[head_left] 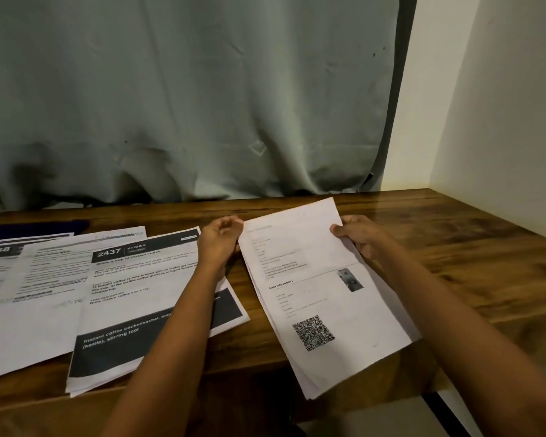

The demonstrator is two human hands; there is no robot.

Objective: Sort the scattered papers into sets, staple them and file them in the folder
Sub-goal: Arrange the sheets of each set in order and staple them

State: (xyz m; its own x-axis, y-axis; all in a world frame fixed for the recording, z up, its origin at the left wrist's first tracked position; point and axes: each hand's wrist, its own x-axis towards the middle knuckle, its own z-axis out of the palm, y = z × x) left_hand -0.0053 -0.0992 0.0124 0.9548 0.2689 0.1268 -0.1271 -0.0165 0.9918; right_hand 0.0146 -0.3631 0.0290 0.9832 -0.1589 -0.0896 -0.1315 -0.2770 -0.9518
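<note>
Head view. At centre right, the right hand (360, 236) grips the upper right edge of a stack of papers (322, 294), thumb on top. The stack's lower end overhangs the near edge of the wooden table (454, 247). The left hand (219, 241) sits at the stack's upper left corner with its fingers (234, 223) curled; whether they pinch the paper cannot be told. At lower left, a sheet headed 2437 (145, 294) overlaps other loose sheets (29, 294). A dark blue object (44, 227), possibly the folder, lies behind them.

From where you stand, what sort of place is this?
Probably a home or small-office work corner: a wooden table set against a grey-green curtain and a plain white wall, printed sheets spread across it, and a paper stack held in the right hand.
</note>
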